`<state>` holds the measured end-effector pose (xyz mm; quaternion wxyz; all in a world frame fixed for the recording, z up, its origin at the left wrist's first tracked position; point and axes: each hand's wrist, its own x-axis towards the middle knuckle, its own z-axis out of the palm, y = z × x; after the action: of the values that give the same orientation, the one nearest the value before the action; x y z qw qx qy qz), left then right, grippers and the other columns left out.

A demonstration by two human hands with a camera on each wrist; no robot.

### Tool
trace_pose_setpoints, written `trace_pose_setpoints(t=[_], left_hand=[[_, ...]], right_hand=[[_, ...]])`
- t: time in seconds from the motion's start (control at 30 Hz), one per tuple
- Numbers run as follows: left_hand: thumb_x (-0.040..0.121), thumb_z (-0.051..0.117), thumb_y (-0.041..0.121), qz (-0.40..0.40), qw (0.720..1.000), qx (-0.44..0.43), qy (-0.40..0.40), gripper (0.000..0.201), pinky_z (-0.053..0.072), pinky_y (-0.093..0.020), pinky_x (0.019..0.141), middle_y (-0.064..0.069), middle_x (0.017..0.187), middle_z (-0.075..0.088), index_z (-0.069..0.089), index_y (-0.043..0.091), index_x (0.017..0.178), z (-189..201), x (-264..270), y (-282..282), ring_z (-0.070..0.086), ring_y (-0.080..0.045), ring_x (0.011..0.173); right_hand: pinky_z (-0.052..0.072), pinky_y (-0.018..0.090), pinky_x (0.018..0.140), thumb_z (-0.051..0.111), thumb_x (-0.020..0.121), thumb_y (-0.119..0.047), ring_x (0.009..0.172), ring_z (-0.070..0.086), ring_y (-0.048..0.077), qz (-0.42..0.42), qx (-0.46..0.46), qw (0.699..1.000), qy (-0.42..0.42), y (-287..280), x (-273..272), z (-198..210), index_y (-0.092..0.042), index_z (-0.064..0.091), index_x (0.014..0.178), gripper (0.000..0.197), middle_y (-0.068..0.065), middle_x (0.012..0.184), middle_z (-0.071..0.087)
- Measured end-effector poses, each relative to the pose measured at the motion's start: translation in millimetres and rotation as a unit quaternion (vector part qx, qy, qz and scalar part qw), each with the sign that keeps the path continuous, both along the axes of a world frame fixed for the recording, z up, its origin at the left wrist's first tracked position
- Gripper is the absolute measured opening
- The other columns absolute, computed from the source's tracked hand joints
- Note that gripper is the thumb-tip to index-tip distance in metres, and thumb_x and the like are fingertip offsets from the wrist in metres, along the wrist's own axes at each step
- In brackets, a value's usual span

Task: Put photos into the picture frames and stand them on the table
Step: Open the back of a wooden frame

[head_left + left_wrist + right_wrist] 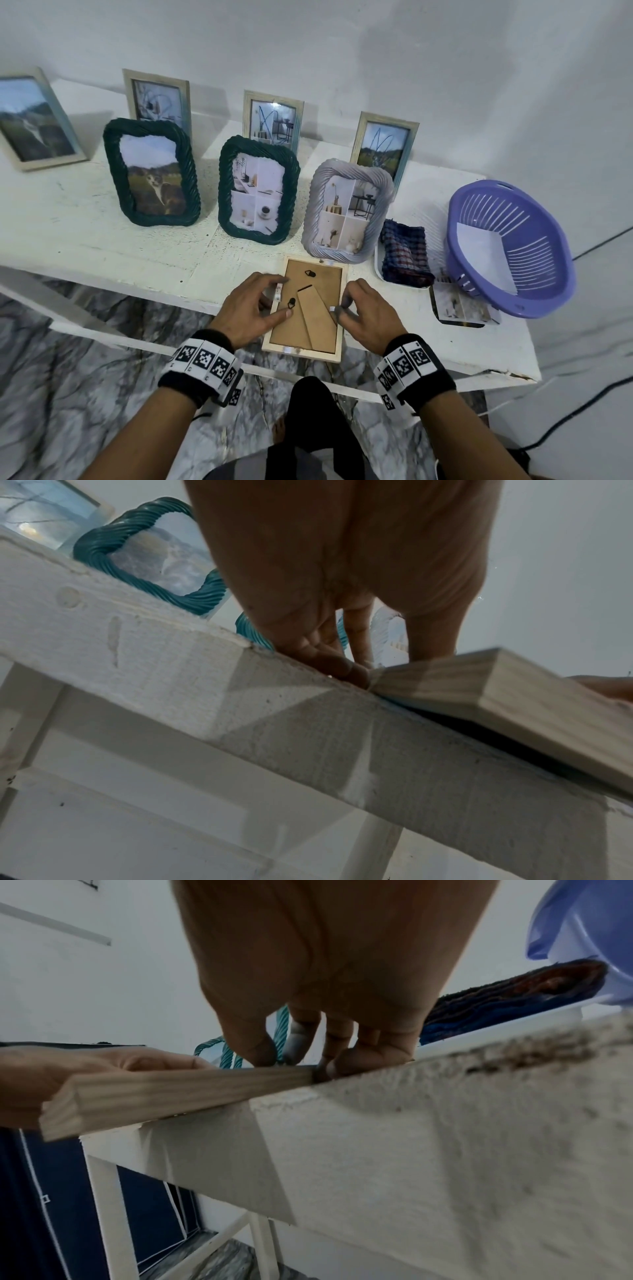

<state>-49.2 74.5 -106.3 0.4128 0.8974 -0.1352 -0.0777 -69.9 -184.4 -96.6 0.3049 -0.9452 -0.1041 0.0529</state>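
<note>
Pale wooden rectangular picture frame (301, 354) lies face down at the near edge of the white table (102, 240), brown backing board (318, 274) up, near end overhanging that edge. Left hand (250, 308) grips the left rail, thumb pressed on the backing board beside a black turn clip (291, 303). Right hand (370, 315) pinches the right rail with curled fingers. Grey rope-pattern frame (317, 205) stands just beyond the far end; purple plastic basket (548, 284) sits at the right edge

Pale wood frame (339, 308), matt fibreboard back (318, 284)
</note>
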Motion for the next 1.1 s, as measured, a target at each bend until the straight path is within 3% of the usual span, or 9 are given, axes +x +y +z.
trace_pose_setpoints(t=[0.23,0.43,0.5,0.57,0.63,0.8,0.93,1.03,1.1], left_hand=[[0.077,0.079,0.041,0.043,0.999,0.002,0.016,0.049,0.052,-0.031,0.067,0.003,0.074,0.062,0.048,0.023,0.111,-2,-5,-1,0.060,-0.009,0.068],[0.085,0.073,0.032,0.037,0.999,-0.030,-0.008,0.033,0.053,-0.026,0.067,0.006,0.073,0.062,0.055,0.023,0.112,-4,-8,0,0.059,-0.003,0.069],[0.088,0.070,0.028,0.028,0.999,-0.043,-0.011,0.027,0.054,-0.028,0.068,0.006,0.079,0.064,0.058,0.026,0.112,-5,-9,-1,0.060,-0.003,0.070],[0.090,0.068,0.027,0.008,0.999,-0.046,-0.020,0.020,0.056,-0.029,0.071,0.001,0.102,0.066,0.062,0.028,0.109,-5,-8,0,0.062,-0.005,0.074],[0.089,0.062,0.032,-0.010,0.999,-0.038,-0.029,0.017,0.053,-0.021,0.076,0.005,0.123,0.058,0.067,0.027,0.105,-5,-5,1,0.064,-0.009,0.085],[0.088,0.054,0.038,-0.018,0.999,-0.018,-0.024,0.021,0.035,-0.004,0.083,0.009,0.122,0.054,0.070,0.031,0.099,-7,-3,3,0.051,0.005,0.108],[0.089,0.060,0.038,-0.001,0.999,-0.047,-0.016,0.014,0.053,-0.026,0.078,0.009,0.126,0.059,0.065,0.031,0.100,-7,-2,3,0.064,-0.005,0.083],[0.089,0.068,0.025,0.018,0.999,-0.047,-0.012,0.014,0.053,-0.026,0.070,0.012,0.125,0.059,0.063,0.028,0.102,-9,-2,1,0.062,-0.006,0.071],[0.089,0.069,0.025,0.028,0.998,-0.055,-0.012,0.014,0.052,-0.021,0.068,0.014,0.126,0.058,0.062,0.027,0.101,-9,-2,-1,0.062,-0.007,0.071]], right_hand=[[0.045,0.042,0.066,0.058,0.092,-0.031,0.078,0.043,0.017,-0.014,-0.005,1.000,-0.024,3,-6,0,-0.019,0.042,0.085,0.021,-0.002,0.093,0.048],[0.046,0.044,0.066,0.055,0.093,-0.035,0.079,0.046,0.020,-0.017,-0.005,0.999,-0.028,3,-9,-1,-0.017,0.044,0.087,0.022,-0.002,0.093,0.049],[0.046,0.044,0.065,0.051,0.092,-0.040,0.078,0.046,0.020,-0.018,-0.005,0.999,-0.029,3,-9,-1,-0.017,0.045,0.087,0.024,-0.003,0.093,0.049],[0.045,0.044,0.064,0.050,0.092,-0.041,0.077,0.045,0.019,-0.017,-0.002,0.999,-0.032,3,-9,-1,-0.018,0.044,0.086,0.025,-0.003,0.092,0.048],[0.045,0.042,0.063,0.053,0.094,-0.038,0.075,0.044,0.019,-0.017,-0.001,0.999,-0.036,2,-10,-2,-0.018,0.045,0.086,0.024,-0.004,0.090,0.048],[0.043,0.037,0.062,0.057,0.094,-0.035,0.070,0.042,0.013,-0.018,0.006,0.999,-0.035,1,-8,-3,-0.021,0.046,0.085,0.021,-0.008,0.088,0.047],[0.044,0.034,0.064,0.063,0.090,-0.033,0.071,0.045,0.012,-0.013,-0.009,0.999,-0.028,1,-1,2,-0.019,0.052,0.092,0.018,-0.007,0.092,0.051],[0.049,0.040,0.071,0.060,0.086,-0.034,0.090,0.053,0.023,-0.031,-0.065,0.996,-0.058,6,9,12,-0.016,0.057,0.108,0.029,0.002,0.105,0.055],[0.048,0.040,0.076,0.048,0.084,-0.038,0.094,0.051,0.028,-0.022,-0.092,0.992,-0.080,14,19,20,-0.013,0.057,0.117,0.042,0.006,0.109,0.057]])
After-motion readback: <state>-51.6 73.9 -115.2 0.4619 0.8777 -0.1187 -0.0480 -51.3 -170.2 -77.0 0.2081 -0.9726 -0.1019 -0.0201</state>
